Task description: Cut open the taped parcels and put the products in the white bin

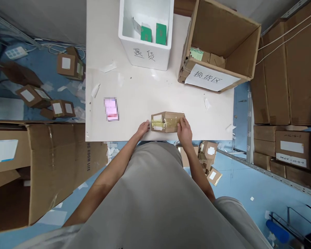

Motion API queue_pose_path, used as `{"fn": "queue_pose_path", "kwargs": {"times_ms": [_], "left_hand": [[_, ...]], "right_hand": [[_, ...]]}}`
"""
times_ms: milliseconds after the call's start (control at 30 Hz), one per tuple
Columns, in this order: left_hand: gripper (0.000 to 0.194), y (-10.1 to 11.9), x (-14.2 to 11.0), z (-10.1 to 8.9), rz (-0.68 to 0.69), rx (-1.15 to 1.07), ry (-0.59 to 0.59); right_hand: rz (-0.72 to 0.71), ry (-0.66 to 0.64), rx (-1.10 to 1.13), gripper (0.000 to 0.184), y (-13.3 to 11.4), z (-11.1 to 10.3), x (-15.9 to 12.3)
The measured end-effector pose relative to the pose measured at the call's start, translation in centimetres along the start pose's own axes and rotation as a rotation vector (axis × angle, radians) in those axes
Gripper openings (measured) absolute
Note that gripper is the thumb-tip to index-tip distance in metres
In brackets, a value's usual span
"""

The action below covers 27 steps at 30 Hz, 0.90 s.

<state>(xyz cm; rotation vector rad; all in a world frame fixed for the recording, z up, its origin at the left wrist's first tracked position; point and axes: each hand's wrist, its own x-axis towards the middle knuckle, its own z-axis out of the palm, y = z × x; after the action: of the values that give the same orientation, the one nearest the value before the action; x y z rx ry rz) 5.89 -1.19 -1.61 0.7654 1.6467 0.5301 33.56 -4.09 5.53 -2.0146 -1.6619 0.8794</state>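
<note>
Start from the grey shirt (155, 193), nearest of all and close against the front edge of the counter (134, 93); lean no further in, to leave both forearms (109, 176) room to work. Find the left hand (143, 129) just beside the left end of the small carton (172, 123), with fingers loosely bent and gripping nothing; cannot tell whether touching the cardboard or barely apart. See the right hand (185, 134) closed on the right end of the same carton, with the thumb on the cardboard and fingers bent at the corner. Judge this a one-sided steadying hold: better bring the left palm to the opposite end before any turn or lift, to share the load and prevent a swivel. Press lightly there, over the shiny tape (158, 123) and white patches (157, 118), for fear of crumpling the end. Note the carton near the front edge; draw inward a little for safer footing. Mind the blurred pink item (111, 109), well apart to the left. Avoid dragging cardboard over the paper scrap (206, 103) to the right. Beyond, allow clearance before the large open carton (238, 58) with the handwritten sign (209, 79). Farthest, spare the white foam box (146, 57), with green boxes (161, 34) inside, any knock.
</note>
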Motion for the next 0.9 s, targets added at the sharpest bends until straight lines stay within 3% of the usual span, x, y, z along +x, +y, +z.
{"fn": "queue_pose_path", "kwargs": {"times_ms": [133, 267, 400, 500, 667, 800, 900], "left_hand": [[0.072, 2.3, -0.4, 1.8, -0.062, -0.21, -0.169], [0.069, 3.7, -0.7, 0.8, 0.077, -0.222, -0.11], [0.053, 3.6, -1.6, -1.6, 0.171, -0.089, 0.001], [0.044, 3.3, -2.3, -2.8, 0.181, 0.004, 0.072], [0.039, 3.1, -3.0, -3.1, 0.21, 0.144, 0.085], [0.034, 2.9, -2.9, -3.4, 0.197, 0.274, 0.14], [0.031, 2.2, -2.7, -4.8, 0.152, 0.29, 0.194]], "right_hand": [[0.129, 0.037, 0.095, 0.06, 4.0, -2.3, 1.2], [0.223, 0.006, 0.263, 0.06, 5.4, -1.1, 2.0], [0.237, -0.111, 0.404, 0.058, 4.6, 2.4, 2.7], [0.245, -0.079, 0.388, 0.055, 3.9, 4.1, 2.9], [0.266, 0.101, 0.307, 0.055, 3.4, 3.7, 1.6], [0.286, 0.077, 0.296, 0.045, 2.2, 3.7, 0.2], [0.281, 0.019, 0.334, 0.039, 0.6, 4.5, 0.1]]}}
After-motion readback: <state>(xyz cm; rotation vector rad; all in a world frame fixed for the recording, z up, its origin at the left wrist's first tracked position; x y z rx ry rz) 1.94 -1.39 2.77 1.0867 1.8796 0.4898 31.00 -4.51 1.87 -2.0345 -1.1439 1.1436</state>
